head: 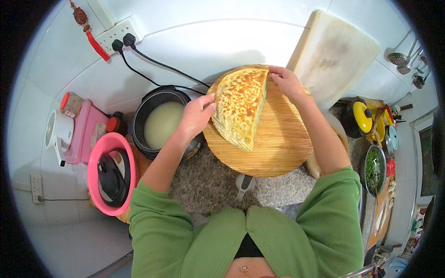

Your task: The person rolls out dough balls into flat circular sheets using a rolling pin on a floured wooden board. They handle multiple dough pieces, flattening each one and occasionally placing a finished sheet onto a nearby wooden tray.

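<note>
A browned, layered flatbread in a half-round shape lies on a round slatted bamboo mat. Its straight cut side faces right, and a greenish filling shows faintly along it. At the curved left rim, my left hand pinches the bread between thumb and fingers. The top right corner is held by my right hand. From under the mat's near edge juts a light handle with a dark inset; whatever it belongs to is hidden by the mat.
Left of the mat stands a black cooker pot of cloudy pale liquid. Beyond it is a pink basin holding a black lid. Two plugged cords run behind the mat. A cutting board leans on the wall; chopped greens fill a bowl at right.
</note>
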`<state>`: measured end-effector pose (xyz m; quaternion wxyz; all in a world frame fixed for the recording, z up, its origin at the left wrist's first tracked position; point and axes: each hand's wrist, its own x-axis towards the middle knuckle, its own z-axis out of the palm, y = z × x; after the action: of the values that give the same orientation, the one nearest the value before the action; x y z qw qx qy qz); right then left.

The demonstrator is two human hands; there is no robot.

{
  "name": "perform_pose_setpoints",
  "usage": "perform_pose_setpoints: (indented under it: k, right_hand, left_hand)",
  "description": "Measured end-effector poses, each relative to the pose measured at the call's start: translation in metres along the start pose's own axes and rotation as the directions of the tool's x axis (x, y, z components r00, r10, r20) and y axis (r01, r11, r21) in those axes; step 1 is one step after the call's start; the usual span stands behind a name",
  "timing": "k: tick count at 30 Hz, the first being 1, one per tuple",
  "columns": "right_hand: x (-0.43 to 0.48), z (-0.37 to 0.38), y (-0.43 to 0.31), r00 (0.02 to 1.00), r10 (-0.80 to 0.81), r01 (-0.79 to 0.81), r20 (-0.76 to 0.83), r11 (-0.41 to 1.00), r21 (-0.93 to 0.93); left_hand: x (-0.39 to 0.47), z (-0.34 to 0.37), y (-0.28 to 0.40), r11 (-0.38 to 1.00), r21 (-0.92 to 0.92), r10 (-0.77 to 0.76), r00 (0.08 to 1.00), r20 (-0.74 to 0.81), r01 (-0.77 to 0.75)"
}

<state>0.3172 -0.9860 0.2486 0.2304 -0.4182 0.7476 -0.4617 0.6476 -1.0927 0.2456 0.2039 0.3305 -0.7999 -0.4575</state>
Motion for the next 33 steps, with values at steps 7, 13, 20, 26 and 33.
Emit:
perform_pose_setpoints:
  k: [7,13,20,26,33]
  right_hand:
    - [-0.001,-0.004,-0.002,0.997,0.047,-0.043,0.053,0.996,-0.072]
    - [-0.024,-0.007,-0.012,0.997,0.081,-0.081,0.007,0.997,0.004]
    - [-0.107,-0.032,-0.027,0.991,0.037,-0.028,-0.125,0.997,0.072]
    - [-0.195,-0.07,-0.022,0.979,-0.009,0.04,-0.202,0.988,0.149]
    - [-0.338,-0.157,0.04,0.905,0.034,0.069,-0.425,0.972,0.226]
  left_hand:
    - [-0.011,-0.004,-0.001,0.983,-0.176,-0.039,0.999,0.019,0.042]
    - [-0.042,0.001,0.038,0.999,0.026,0.044,0.999,0.025,-0.045]
    - [-0.061,0.027,0.034,0.78,0.415,0.485,0.872,0.071,-0.468]
    - [-0.059,0.021,0.022,0.773,0.544,0.349,0.935,0.066,-0.327]
    - [-0.041,0.011,-0.002,0.956,0.07,0.272,0.953,0.135,-0.283]
